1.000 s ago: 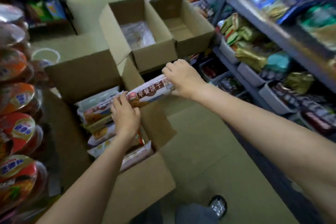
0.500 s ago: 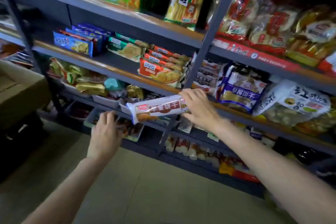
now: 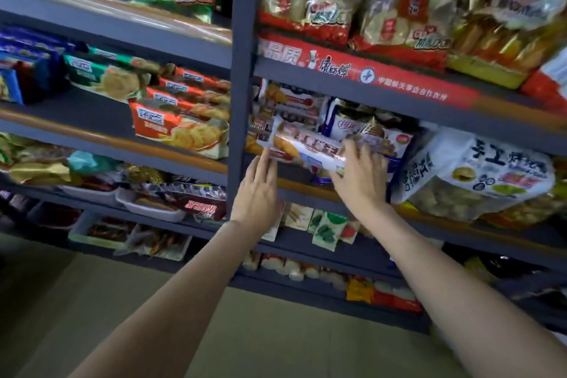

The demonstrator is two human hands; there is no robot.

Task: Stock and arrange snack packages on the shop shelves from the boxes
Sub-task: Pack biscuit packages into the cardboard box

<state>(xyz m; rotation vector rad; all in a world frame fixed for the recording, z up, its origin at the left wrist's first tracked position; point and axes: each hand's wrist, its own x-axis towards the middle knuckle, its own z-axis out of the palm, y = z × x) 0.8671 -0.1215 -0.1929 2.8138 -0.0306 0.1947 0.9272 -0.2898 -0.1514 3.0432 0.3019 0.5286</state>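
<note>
- Head view: your right hand (image 3: 359, 181) grips the long white plastic biscuit pack (image 3: 306, 147), fingers curled over it, at the grey metal shelf (image 3: 306, 190) edge.
- Your left hand (image 3: 257, 190): fingers straight, together, touching the pack's left end.

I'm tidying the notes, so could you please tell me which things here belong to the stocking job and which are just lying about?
In use: biscuit pack, right hand, left hand, shelf.
Lying about: orange cracker packs, white snack bag, red banner.

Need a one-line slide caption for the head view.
Right hand sets biscuit pack onto shelf; left hand steadies its end.
</note>
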